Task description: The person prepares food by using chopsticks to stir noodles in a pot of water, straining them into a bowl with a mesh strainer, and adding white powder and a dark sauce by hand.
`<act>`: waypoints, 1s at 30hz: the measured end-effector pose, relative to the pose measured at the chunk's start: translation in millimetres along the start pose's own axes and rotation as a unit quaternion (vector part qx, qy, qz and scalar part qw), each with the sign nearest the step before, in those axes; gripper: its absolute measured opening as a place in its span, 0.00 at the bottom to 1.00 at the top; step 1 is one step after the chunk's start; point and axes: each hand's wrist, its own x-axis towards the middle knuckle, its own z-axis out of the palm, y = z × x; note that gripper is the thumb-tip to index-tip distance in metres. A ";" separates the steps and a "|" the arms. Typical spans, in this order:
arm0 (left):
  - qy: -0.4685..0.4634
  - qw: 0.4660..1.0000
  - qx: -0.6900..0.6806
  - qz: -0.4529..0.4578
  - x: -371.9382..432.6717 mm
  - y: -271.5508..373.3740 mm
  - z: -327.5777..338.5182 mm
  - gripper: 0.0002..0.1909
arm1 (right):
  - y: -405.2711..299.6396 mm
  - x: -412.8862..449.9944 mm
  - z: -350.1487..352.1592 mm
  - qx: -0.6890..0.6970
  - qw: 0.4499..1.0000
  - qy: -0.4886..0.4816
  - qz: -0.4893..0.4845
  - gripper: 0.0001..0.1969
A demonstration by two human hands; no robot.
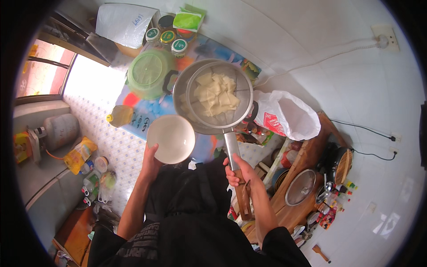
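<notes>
In my left hand (pixel 152 162) is an empty white bowl (pixel 170 139), its thumb over the rim. My right hand (pixel 241 170) grips the metal and wooden handle (pixel 231 147) of a round strainer (pixel 196 100). Pale, flat pieces of dough or noodle (pixel 217 93) lie in the strainer. Beneath it is a wide metal pot (pixel 180 75) with black side handles, on a table with a colourful cover (pixel 153 106). The bowl is just left of the strainer's handle, near the table's front edge.
A green plastic basket (pixel 148 71), lidded jars (pixel 179 46) and a bottle of yellowish liquid (pixel 120 115) stand on the table's left part. A white plastic bag (pixel 293 116) is right of the pot. Further right, a wooden counter (pixel 290 213) holds a glass lid (pixel 301 187) and bottles.
</notes>
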 end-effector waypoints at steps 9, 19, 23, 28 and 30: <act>0.008 1.000 -0.010 0.001 6.4 -4.0 -0.7 0.34 | -3.1 -33.1 14.4 -0.061 0.996 0.064 -0.029 0.22; -0.002 0.999 0.015 0.032 17.4 -13.0 -9.8 0.36 | -10.8 -48.1 36.8 -0.062 0.993 0.074 -0.066 0.21; 0.006 1.000 0.006 0.015 13.3 -2.3 1.8 0.37 | -13.4 -50.4 36.9 -0.060 0.993 0.069 -0.069 0.21; 0.010 0.999 0.031 0.029 19.1 -11.8 -11.3 0.38 | -10.3 -46.0 34.5 -0.045 0.992 0.085 -0.082 0.20; 0.006 0.999 0.047 0.026 20.8 -13.4 -14.9 0.39 | -9.4 -47.7 33.9 -0.065 0.989 0.101 -0.091 0.20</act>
